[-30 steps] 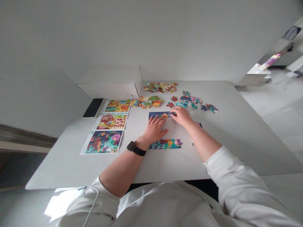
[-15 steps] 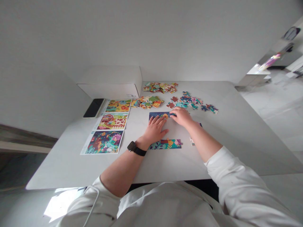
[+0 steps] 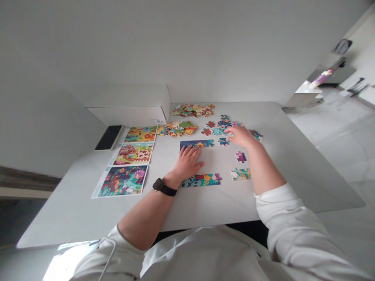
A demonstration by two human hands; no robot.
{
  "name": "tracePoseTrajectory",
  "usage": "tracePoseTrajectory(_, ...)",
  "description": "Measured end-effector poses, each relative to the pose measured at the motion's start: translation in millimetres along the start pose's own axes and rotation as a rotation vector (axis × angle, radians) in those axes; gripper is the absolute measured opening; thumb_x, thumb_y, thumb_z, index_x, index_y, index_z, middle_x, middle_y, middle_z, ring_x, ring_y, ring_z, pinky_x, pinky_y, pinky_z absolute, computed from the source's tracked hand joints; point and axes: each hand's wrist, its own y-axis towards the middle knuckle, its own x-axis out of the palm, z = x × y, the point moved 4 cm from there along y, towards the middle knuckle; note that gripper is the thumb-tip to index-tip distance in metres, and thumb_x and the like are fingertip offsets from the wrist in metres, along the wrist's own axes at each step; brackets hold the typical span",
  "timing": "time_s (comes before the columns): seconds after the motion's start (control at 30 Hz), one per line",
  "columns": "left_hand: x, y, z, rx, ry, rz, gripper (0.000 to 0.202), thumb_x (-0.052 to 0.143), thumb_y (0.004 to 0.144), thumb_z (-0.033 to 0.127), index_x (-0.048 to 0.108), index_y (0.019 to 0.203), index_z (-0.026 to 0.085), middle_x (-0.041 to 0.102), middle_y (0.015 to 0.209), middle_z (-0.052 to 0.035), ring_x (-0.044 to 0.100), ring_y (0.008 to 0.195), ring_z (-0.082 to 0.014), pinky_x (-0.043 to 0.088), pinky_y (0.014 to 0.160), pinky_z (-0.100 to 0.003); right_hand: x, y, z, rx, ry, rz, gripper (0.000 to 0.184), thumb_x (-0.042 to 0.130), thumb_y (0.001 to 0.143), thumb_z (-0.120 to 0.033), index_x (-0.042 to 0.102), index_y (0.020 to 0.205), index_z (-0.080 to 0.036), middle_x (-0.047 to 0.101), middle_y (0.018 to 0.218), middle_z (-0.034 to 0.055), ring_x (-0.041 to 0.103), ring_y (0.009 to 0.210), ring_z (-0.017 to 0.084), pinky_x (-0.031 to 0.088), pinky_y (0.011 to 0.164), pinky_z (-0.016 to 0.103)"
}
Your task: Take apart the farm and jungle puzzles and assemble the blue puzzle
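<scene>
My left hand lies flat with its fingers spread, the fingertips resting on a joined dark-blue jigsaw strip. Beneath its wrist side, a second joined strip in teal and orange is partly covered. My right hand reaches over loose blue and teal jigsaw pieces, index finger and thumb apart, nothing visible between them. Just below those fingers sits a separate dark-blue piece. A purple piece and a short teal section lie left of my right forearm, which hides part of the section.
On the left lies a sheet with three printed pictures, beside a black phone. A white box stands against the wall. More piles of pieces, one yellow-green and one mixed, lie towards the back of the table.
My right hand has left the dark-blue strip and moved right to the loose pieces, uncovering the strip's right end and the separate blue piece. My left hand stays on the strip. The view has shifted slightly.
</scene>
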Motion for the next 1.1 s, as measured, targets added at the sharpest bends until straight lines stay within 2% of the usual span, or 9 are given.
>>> tracePoseTrajectory(0.23, 0.1, -1, 0, -0.006, 0.014, -0.013, 0.059, 0.059, 0.103, 0.047, 0.059, 0.156, 0.022, 0.05, 0.171, -0.0097, 0.037, 0.163, -0.0377, 0.023, 0.137, -0.062, 25, 1, -6, -0.037, -0.192, -0.164, 0.037, 0.09, 0.076, -0.012, 0.084, 0.109, -0.027, 0.082, 0.119, 0.0069, 0.075, 0.11, 0.029, 0.057, 0.099, 0.04)
tracePoseTrajectory(0.4, 0.1, -1, 1, -0.014, 0.03, -0.022, 0.059, 0.057, 0.104, 0.048, 0.06, 0.156, 0.021, 0.05, 0.171, -0.0097, 0.037, 0.163, -0.0373, 0.022, 0.137, -0.06, 26, -2, -7, -0.017, -0.284, -0.243, 0.038, 0.085, 0.085, -0.016, 0.081, 0.121, -0.027, 0.08, 0.128, 0.0066, 0.074, 0.114, 0.026, 0.056, 0.1, 0.035)
tracePoseTrajectory(0.7, 3.1, -1, -4, 0.026, -0.025, 0.046, 0.055, 0.061, 0.102, 0.045, 0.063, 0.152, 0.022, 0.055, 0.167, -0.0103, 0.042, 0.159, -0.0396, 0.026, 0.134, -0.064, 23, -6, -15, -0.028, -0.321, -0.288, 0.04, 0.083, 0.084, -0.008, 0.083, 0.12, -0.026, 0.078, 0.133, 0.0085, 0.072, 0.12, 0.026, 0.054, 0.103, 0.032)
tracePoseTrajectory(0.77, 2.9, 0, -7, 0.027, -0.06, 0.079, 0.054, 0.062, 0.101, 0.043, 0.063, 0.151, 0.022, 0.057, 0.165, -0.0108, 0.044, 0.158, -0.0398, 0.028, 0.133, -0.065, 25, -6, -16, -0.02, -0.329, -0.297, 0.041, 0.081, 0.084, -0.006, 0.082, 0.12, -0.027, 0.078, 0.132, 0.0076, 0.073, 0.119, 0.025, 0.054, 0.102, 0.031)
tracePoseTrajectory(0.87, -3.7, 4, -12, 0.02, -0.144, 0.173, 0.047, 0.062, 0.101, 0.039, 0.067, 0.145, 0.023, 0.064, 0.156, -0.0127, 0.055, 0.149, -0.0367, 0.037, 0.129, -0.06, 27, -5, -15, -0.037, -0.33, -0.295, 0.042, 0.08, 0.085, -0.005, 0.082, 0.121, -0.027, 0.078, 0.132, 0.0076, 0.072, 0.12, 0.025, 0.053, 0.103, 0.031)
tracePoseTrajectory(0.97, -16.1, 7, -18, 0.005, -0.255, 0.3, 0.035, 0.057, 0.104, 0.038, 0.072, 0.131, 0.022, 0.073, 0.141, -0.0137, 0.066, 0.134, -0.0319, 0.048, 0.119, -0.052, 28, -5, -14, -0.067, -0.323, -0.29, 0.044, 0.079, 0.085, -0.004, 0.082, 0.123, -0.027, 0.078, 0.133, 0.0081, 0.072, 0.122, 0.025, 0.053, 0.106, 0.031)
tracePoseTrajectory(1.1, -28.2, 9, -29, -0.085, -0.381, 0.43, 0.028, 0.055, 0.103, 0.036, 0.076, 0.113, 0.021, 0.079, 0.116, -0.0112, 0.072, 0.113, -0.0277, 0.053, 0.106, -0.044, 29, -6, -16, -0.096, -0.328, -0.286, 0.047, 0.077, 0.084, -0.001, 0.081, 0.124, -0.026, 0.078, 0.134, 0.009, 0.072, 0.125, 0.026, 0.052, 0.108, 0.033)
